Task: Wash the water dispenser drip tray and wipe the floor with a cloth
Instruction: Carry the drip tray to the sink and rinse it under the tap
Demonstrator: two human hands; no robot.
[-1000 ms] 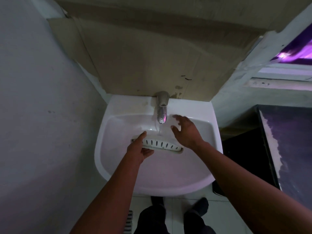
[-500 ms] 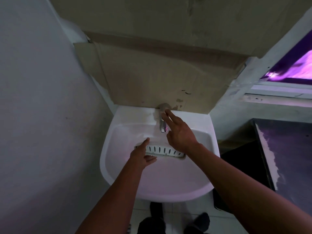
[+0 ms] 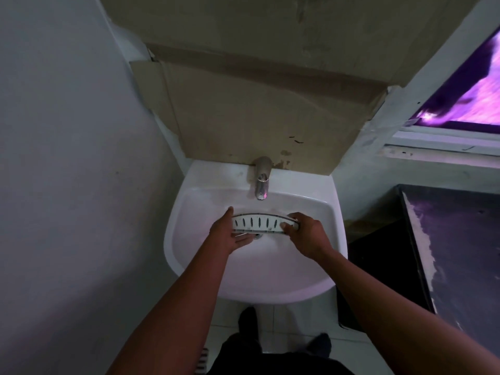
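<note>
The tray (image 3: 263, 223) is held over the sink (image 3: 189, 266), just in front of the tap (image 3: 262, 182) and a little below its spout. Its slotted face is turned up toward the camera. Its long axis runs left to right, square across the line of the tap, and the middle sits roughly under the spout.

The left hand (image 3: 224, 234) grips the tray's left end, with the thumb reaching up to the edge nearest the tap and the fingers laid underneath. The right hand (image 3: 308, 234) grips the right end, with the thumb pressed on the slotted face and the fingers curled round the tip. Neither hand is free, and each is about as far from the tap as the other.

The next move, I judge, is rinsing or rubbing the tray. That turns on where the tray lies from the tap: the tray already crosses under the spout, so sliding it sideways along its own length would bring each slot into the water's path. I cannot tell whether water is running.

The drain (image 3: 257, 235) shows just on the near side of the tray from the tap. Behind the tap, a sheet of cardboard (image 3: 257, 117) leans against the wall. Well below and nearer than the tap, pale floor (image 3: 286, 320) shows under the sink, between the person's feet. No cloth is in view, so the floor-wiping part looks not yet begun.

No brand, label or writing can be read on the tray, tap or cardboard. A few dark marks on the cardboard are too small to make out.
</note>
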